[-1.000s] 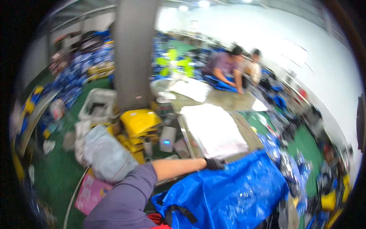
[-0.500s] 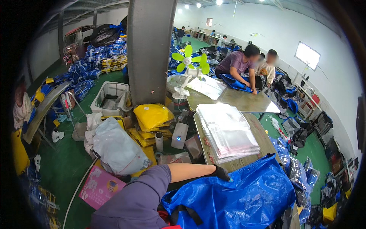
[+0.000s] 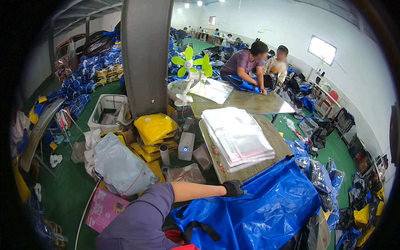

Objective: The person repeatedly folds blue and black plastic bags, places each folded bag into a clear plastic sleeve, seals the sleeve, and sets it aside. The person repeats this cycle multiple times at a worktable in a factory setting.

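One blue bag point(image 3: 258, 208) is looking light, soft and slippery, likely best gripped at the edge the gloved left hand point(image 3: 233, 188) is touching, fingers' closure unclear.

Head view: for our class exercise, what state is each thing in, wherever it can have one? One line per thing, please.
Blue bag: spread out, wrinkled
Left hand: gloved, at the blue bag's upper edge; grip unclear
Clear plastic bags: stacked flat
Fan: upright, blades seemingly not spinning
White box: upright, blue light on
White tub: open, things inside
Yellow packets: piled up
Ceiling lights: lit
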The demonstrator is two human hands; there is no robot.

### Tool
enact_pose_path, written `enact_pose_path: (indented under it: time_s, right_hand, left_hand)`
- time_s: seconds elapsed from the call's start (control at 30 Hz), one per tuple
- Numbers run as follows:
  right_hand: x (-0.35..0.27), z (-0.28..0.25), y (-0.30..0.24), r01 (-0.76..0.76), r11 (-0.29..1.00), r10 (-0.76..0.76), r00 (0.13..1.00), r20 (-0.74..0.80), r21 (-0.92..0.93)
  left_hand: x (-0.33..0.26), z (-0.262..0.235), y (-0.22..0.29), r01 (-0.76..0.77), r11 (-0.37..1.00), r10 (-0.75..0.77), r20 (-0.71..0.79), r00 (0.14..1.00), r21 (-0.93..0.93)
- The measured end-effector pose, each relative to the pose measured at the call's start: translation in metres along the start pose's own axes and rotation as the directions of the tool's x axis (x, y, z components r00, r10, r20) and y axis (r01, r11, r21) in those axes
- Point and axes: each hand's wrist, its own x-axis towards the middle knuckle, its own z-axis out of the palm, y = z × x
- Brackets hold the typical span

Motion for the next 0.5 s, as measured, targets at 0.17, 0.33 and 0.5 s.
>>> enact_pose_path:
  time_s: [0.17,0.33,0.5]
  right_hand:
    - [-0.003,-0.006,0.004,-0.116,0.967,0.013,0.911,0.411,0.226]
    - [-0.004,-0.012,0.021,0.000,0.926,-0.083,0.976,0.203,0.377]
    - [0.034,0.018,0.057,0.204,0.654,-0.423,0.897,0.129,0.728]
  left_hand:
    - [0.001,0.012,-0.011,-0.101,0.988,0.093,-0.070,0.993,-0.113]
    - [0.029,0.026,-0.027,-0.126,0.991,0.115,-0.218,0.969,-0.037]
    - [0.092,-0.050,-0.064,-0.367,0.882,0.393,-0.032,0.919,0.296]
